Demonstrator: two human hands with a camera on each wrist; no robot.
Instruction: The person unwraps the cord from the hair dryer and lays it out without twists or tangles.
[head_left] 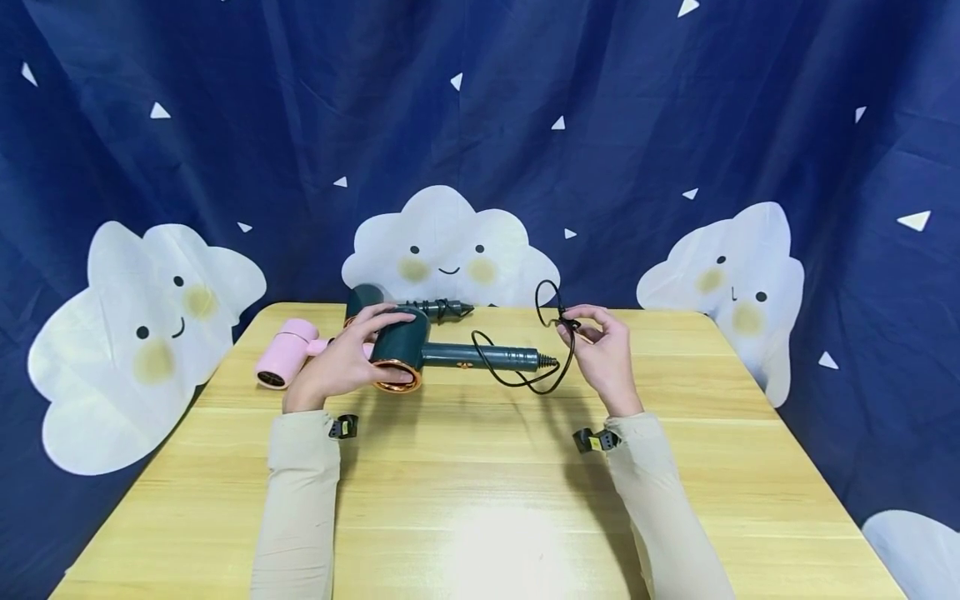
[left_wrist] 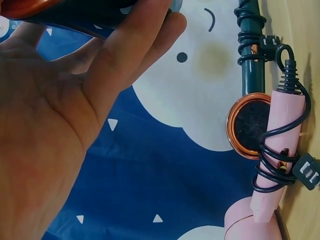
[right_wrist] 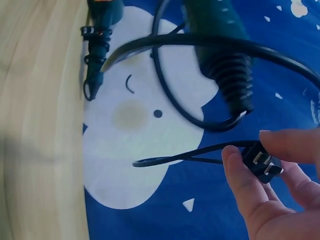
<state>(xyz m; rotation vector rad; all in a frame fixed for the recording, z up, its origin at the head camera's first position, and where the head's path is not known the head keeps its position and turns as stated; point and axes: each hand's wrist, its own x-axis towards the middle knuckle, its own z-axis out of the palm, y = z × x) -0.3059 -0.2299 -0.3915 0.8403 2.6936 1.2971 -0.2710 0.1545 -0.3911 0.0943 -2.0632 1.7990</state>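
My left hand (head_left: 337,367) grips the head of a dark green hair dryer (head_left: 405,337) with copper trim, thumb and fingers round the barrel. Its handle points right, held above the table. In the right wrist view my right hand (right_wrist: 280,195) pinches the two-pin plug (right_wrist: 257,160) of its black cord (right_wrist: 200,122), which loops loosely between handle end and fingers. Left of and behind the left hand lies a pink hair dryer (head_left: 283,354), its cord wound round the handle. A second green hair dryer (head_left: 366,293), also cord-wrapped, lies behind, partly hidden by the held one.
The light wooden table (head_left: 465,467) ends close behind the dryers. A dark blue curtain (head_left: 495,133) with white clouds and triangles hangs around its back and sides. Each wrist carries a small black camera, one of them the right camera (head_left: 596,440).
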